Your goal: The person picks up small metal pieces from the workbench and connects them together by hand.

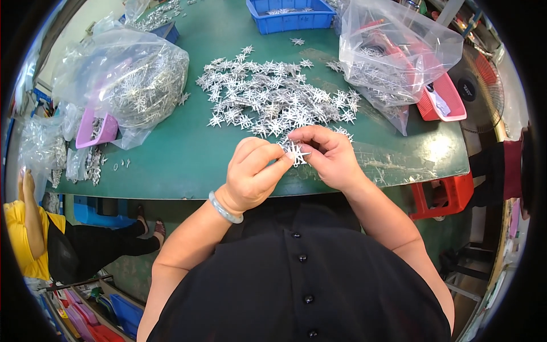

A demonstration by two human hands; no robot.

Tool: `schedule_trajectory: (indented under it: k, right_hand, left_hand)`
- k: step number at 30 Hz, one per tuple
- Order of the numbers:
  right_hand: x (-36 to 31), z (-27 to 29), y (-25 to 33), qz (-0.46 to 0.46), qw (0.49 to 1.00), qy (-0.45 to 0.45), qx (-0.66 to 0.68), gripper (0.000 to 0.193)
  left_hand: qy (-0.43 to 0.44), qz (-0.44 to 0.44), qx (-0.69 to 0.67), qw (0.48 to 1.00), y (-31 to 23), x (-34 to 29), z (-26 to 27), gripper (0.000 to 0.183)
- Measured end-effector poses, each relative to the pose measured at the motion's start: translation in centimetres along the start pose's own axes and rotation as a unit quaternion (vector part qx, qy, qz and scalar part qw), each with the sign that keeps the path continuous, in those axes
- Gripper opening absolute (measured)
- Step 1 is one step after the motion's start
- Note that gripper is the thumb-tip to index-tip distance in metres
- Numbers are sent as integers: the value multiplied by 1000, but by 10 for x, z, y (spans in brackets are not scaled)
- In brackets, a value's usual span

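Note:
Between my two hands, above the near edge of the table, is a silver star-shaped metal piece (297,154) with pointed rays. My left hand (253,171), with a pale bangle (224,207) at its wrist, pinches the piece from the left. The thumb and forefinger of my right hand (333,157) close on it from the right. Just beyond my fingers spreads a loose pile of similar silver star pieces (273,97). The fingertips partly cover the held piece.
The green table (393,151) also bears a clear bag of silver pieces (145,80), a second bag (376,68), a blue tray (290,21), a lilac basket (97,132) and a pink basket (441,100). A red stool (441,196) stands right; a co-worker in yellow (34,239) is left.

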State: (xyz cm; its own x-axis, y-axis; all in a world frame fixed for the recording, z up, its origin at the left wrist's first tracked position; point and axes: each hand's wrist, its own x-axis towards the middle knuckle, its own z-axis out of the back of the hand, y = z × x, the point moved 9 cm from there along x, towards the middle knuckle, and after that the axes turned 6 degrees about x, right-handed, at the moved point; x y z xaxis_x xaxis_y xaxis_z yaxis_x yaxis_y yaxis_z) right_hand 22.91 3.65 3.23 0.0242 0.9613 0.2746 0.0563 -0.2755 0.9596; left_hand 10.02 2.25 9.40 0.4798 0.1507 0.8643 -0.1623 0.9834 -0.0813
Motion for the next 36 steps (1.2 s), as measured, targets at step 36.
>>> schedule_trajectory:
  k: [36]
  right_hand:
    - [-12, 6, -12, -105, 992, -14, 73, 20]
  left_hand:
    - [53, 622, -489, 610, 47, -87, -66, 9]
